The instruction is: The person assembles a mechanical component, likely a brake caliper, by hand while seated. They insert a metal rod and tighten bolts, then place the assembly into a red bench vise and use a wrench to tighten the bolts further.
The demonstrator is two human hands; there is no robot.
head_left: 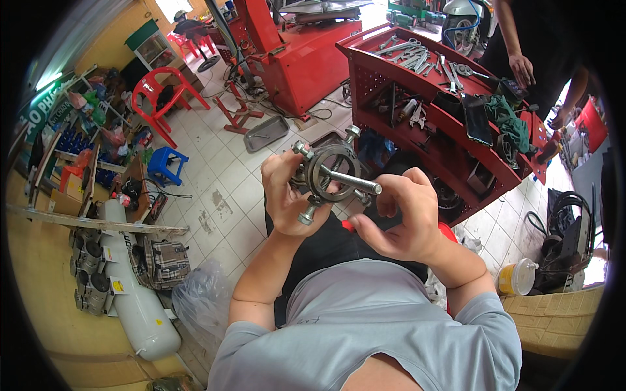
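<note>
"Left hand point(287, 195) first: what is it doing?"

"It is gripping a metal ring point(312, 174) by its left side, holding it out over the person's dark trousers point(326, 246). The right hand point(409, 212) is hovering just beside, fingers bent, thumb apart, seemingly gripping nothing. Whether a finger is touching the long bolt point(355, 181), I cannot tell."

"What could be going wrong?"

"Only one hand is clearly bearing the weight, so a loosening grip could be sending the ring down onto the tiled floor point(244, 195). A poorly seated bolt could be sliding out."

"And how is everything looking?"

"Grey and hard. The ring is curving thickly round an open middle; the long bolt is showing fine thread ridges; shorter bolts point(308, 214) with chunky heads are jutting outward around it."
</note>
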